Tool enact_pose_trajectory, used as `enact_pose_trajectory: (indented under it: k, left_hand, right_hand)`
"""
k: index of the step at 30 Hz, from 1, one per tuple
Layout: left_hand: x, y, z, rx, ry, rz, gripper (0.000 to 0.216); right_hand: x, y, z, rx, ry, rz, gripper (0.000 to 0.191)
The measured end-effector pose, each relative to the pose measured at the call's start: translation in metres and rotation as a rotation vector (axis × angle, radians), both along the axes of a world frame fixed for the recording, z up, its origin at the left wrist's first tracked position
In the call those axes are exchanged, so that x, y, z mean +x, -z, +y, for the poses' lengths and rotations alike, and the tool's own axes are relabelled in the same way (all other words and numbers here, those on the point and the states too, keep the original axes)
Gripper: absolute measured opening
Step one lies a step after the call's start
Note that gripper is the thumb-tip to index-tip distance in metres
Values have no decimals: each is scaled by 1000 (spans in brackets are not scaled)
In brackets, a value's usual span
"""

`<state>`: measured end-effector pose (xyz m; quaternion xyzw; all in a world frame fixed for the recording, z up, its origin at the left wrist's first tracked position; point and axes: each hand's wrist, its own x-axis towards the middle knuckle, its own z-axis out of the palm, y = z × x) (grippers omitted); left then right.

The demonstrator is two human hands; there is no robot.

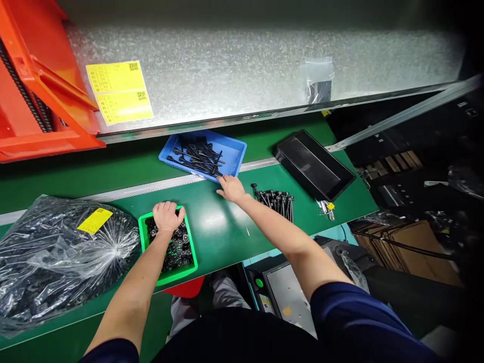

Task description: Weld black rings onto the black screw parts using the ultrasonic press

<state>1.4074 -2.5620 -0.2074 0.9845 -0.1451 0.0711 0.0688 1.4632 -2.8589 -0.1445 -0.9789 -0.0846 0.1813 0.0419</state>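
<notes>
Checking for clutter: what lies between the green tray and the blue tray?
Head view: only bare green mat and a metal strip; the right hand rests at the blue tray's near edge, left hand in the green tray.

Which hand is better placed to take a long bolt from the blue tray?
Probably the right hand: its fingers rest at the near edge of the blue tray, beside the long bolts. The left hand is curled in the green tray of small black parts, farther off.
</notes>
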Motion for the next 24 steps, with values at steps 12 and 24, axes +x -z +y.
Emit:
enact_pose_trajectory:
  k: [12,24]
  left_hand:
    - [2,-6,-1,-131,-49,87,56]
    - [17,-34,-21,-352,-221,116,58]
  right_hand:
    - [-137,31,90,236,136,-18,41]
    - [-191,28,-115,257,1107,-357,91]
